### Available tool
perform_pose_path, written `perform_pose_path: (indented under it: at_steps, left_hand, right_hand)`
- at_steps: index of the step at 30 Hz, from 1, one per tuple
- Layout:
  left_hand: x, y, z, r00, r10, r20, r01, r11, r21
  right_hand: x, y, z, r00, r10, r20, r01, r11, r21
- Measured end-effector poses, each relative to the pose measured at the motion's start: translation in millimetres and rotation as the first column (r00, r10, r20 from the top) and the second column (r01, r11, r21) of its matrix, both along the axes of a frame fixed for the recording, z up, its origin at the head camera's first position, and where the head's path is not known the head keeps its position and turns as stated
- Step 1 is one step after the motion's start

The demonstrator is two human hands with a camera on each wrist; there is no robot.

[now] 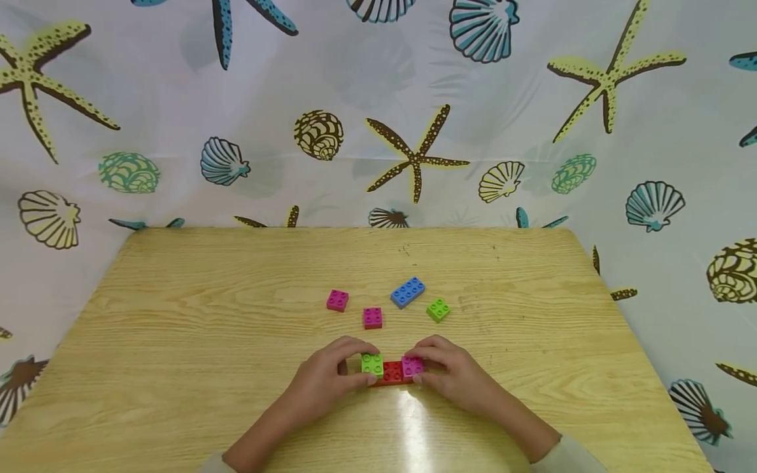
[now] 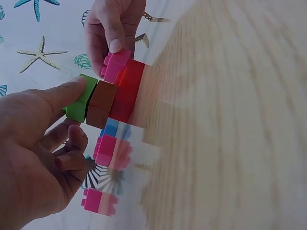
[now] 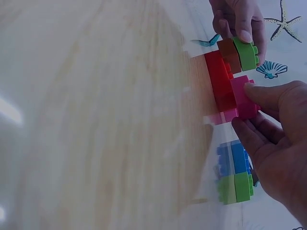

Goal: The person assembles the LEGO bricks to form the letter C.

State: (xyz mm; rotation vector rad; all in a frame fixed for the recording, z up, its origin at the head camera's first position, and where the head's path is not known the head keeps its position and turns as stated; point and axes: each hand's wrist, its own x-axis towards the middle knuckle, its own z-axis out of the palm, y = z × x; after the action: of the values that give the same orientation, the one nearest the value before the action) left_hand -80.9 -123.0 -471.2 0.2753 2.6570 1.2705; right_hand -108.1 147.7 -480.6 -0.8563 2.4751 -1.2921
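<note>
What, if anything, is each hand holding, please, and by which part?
The left hand pinches the green block above the brown block, the right hand the pink block above the red block, by their sides.

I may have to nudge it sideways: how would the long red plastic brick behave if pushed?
The long red plastic brick looks hard and straight-edged, so probably stiff. Resting flat, studs up, it seems unlikely to roll or tip. The glossy wood-grain table suggests it may slide.

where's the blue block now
In the head view, the blue block lies on the table, left of the loose green block and right of the nearest pink block.
</note>
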Motion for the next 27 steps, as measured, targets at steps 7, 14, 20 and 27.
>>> perform_pose_path:
  at_steps: [7,14,20,27]
  left_hand:
    - [1.0,-2.0,1.0,0.999,-0.005,0.034,0.004,0.999,0.04]
    - [-4.9,-12.8,3.8,0.995,-0.011,0.101,-0.002,0.991,0.131]
    - [-28.3,-18.2,5.1,0.999,0.053,-0.002,-0.053,0.997,0.061]
    - [-52.7,-7.6,-4.5,0.99,0.102,-0.1,-0.114,0.986,-0.119]
  right_hand:
    - [-0.9,-0.2,-4.2,1.0,-0.001,0.01,0.001,1.0,-0.016]
    - [-0.6,-0.9,-3.8,1.0,-0.01,0.028,0.011,1.0,-0.025]
    - [-2.0,0.1,-2.1,1.0,-0.008,0.008,0.008,1.0,-0.024]
    - [-2.9,0.7,-2.6,1.0,-0.005,0.022,0.005,1.0,-0.01]
